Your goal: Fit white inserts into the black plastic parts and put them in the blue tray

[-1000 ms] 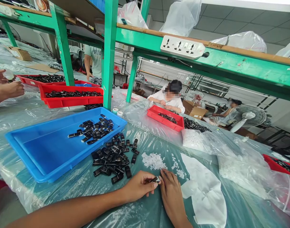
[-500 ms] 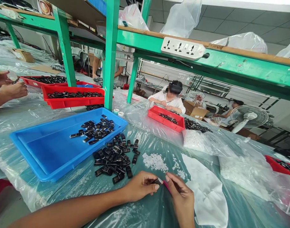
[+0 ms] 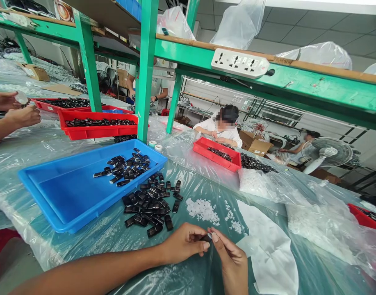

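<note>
firstly, the fingers of the left hand are closed on a small black piece, held above the table with its pale end towards the right hand. the right fingers meet at that end; whether they grip it or a separate flake cannot be told. judged by look, the piece is light, stiff and rather slippery, probably not fragile; best held by its long sides, end left free. just beyond, thin white flakes lie loose, likely weightless and easily scattered. left of them, glossy oblong black pieces are heaped beside a smooth, rigid blue tray holding more. rightward lies a limp, creased white sheet. clear, wrinkled film covers the table.
</note>
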A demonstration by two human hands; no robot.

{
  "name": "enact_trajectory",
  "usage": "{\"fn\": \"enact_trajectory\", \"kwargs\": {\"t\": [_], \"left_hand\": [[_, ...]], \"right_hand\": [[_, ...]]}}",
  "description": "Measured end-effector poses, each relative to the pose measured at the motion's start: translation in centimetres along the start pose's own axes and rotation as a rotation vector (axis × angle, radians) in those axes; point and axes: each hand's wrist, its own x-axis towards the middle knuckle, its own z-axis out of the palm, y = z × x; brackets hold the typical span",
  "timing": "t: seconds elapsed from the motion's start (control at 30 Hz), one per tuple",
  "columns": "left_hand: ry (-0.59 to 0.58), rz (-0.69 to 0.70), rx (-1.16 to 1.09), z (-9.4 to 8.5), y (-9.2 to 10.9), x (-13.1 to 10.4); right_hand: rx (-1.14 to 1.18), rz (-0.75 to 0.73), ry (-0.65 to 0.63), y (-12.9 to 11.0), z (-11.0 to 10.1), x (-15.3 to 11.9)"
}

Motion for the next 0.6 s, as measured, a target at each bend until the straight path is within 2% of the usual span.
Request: {"fn": "enact_trajectory", "kwargs": {"t": [0.13,0.3,0.6], "left_hand": [[0.015,0.024,0.067,0.0,0.1,-0.1],[0.037,0.028,0.108,0.0,0.2,-0.2],[0.028,-0.014,0.087,0.1,0.3,-0.4]], "right_hand": [[-0.058,-0.042,0.055,-0.3,0.5,-0.4],[-0.136,-0.041,0.026,0.0,0.3,-0.3],[-0.368,-0.235,0.035,0.9,-0.5,-0.1]]}}
